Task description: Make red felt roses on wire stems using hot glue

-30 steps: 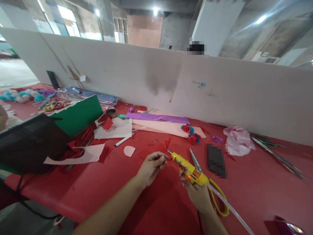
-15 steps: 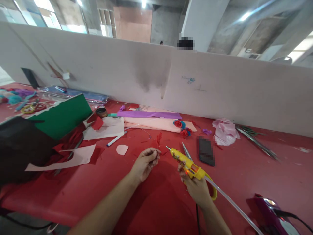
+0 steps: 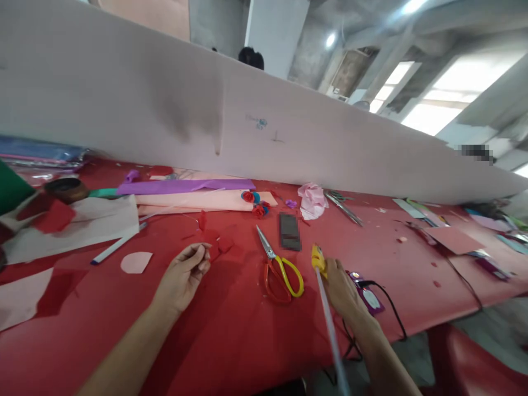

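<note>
My left hand (image 3: 183, 278) is pinched around the end of a thin stem, with red petal-like pieces (image 3: 220, 245) just beyond its fingertips. My right hand (image 3: 340, 286) grips a yellow glue gun (image 3: 318, 258), from which a long clear glue stick (image 3: 330, 324) trails toward me. Between the hands, scissors (image 3: 284, 275) with one red and one yellow handle lie on the red table (image 3: 235, 330). A dark phone (image 3: 290, 231) rests behind them. Two red and blue flowers (image 3: 259, 210) lie near the peach paper (image 3: 198, 202).
Purple paper (image 3: 185, 187), white paper (image 3: 94, 220) and a white pen (image 3: 117, 243) lie at the left. Crumpled pink paper (image 3: 312, 201) and metal scissors (image 3: 344, 208) are near the white partition (image 3: 247, 132). A purple device (image 3: 368, 297) with a cable sits beside my right wrist.
The view has turned right. My right hand has carried the glue gun away from my left hand, toward the purple device, uncovering the scissors. My left hand stays pinched.
</note>
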Demonstrator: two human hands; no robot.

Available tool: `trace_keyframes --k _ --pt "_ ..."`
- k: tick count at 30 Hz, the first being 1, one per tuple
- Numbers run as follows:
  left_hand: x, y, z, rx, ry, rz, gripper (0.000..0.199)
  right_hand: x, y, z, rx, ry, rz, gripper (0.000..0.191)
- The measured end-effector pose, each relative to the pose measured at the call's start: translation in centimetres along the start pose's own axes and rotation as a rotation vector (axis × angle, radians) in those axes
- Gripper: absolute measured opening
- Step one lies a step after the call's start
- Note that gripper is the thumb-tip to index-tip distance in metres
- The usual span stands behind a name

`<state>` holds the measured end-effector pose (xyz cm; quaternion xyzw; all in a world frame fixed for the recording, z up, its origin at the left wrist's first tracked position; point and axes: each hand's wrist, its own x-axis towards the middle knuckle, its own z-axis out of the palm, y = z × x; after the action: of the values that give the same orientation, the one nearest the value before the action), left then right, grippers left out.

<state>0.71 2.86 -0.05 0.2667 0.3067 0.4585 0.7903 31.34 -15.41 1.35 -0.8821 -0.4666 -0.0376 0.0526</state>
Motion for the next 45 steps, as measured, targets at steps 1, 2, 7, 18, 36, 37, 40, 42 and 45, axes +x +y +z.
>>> trace_keyframes --k 1,2,7,18,36,37,40,42,45 --pt "0.0 0.0 0.0 -0.007 0.002 -0.002 0.018 0.2 0.6 0.2 -0.045 -0.010 0.014 0.016" --pt "0.0 0.1 0.1 -0.012 0.004 -0.003 0.017 0.4 1.1 0.5 -0.086 -0.023 0.024 0.017" --pt "-0.1 0.2 0.2 -0.015 0.012 0.010 0.014 2.3 2.7 1.3 -0.253 -0.077 0.041 0.024" --pt "-0.2 0.5 0.2 -0.062 0.014 0.015 0.018 6.6 3.9 0.9 -0.319 -0.086 0.039 0.028" --pt "1.7 4.7 -3.1 -0.161 0.140 0.227 0.007 6.5 -17.3 3.6 0.286 -0.145 -0.477 0.017" --pt "1.7 4.8 -3.2 -0.167 0.134 0.225 0.007 6.9 -17.5 4.0 0.287 -0.148 -0.449 0.015" --pt "1.8 4.5 -3.0 -0.163 0.102 0.205 0.009 7.6 -17.9 4.7 0.313 -0.155 -0.393 0.006" --pt "1.6 4.0 -2.6 -0.146 0.084 0.182 0.011 7.6 -17.9 4.4 0.360 -0.155 -0.379 0.004" --pt "0.9 2.9 -1.7 -0.113 0.033 0.143 0.014 7.1 -17.9 2.8 0.492 -0.146 -0.385 0.006"
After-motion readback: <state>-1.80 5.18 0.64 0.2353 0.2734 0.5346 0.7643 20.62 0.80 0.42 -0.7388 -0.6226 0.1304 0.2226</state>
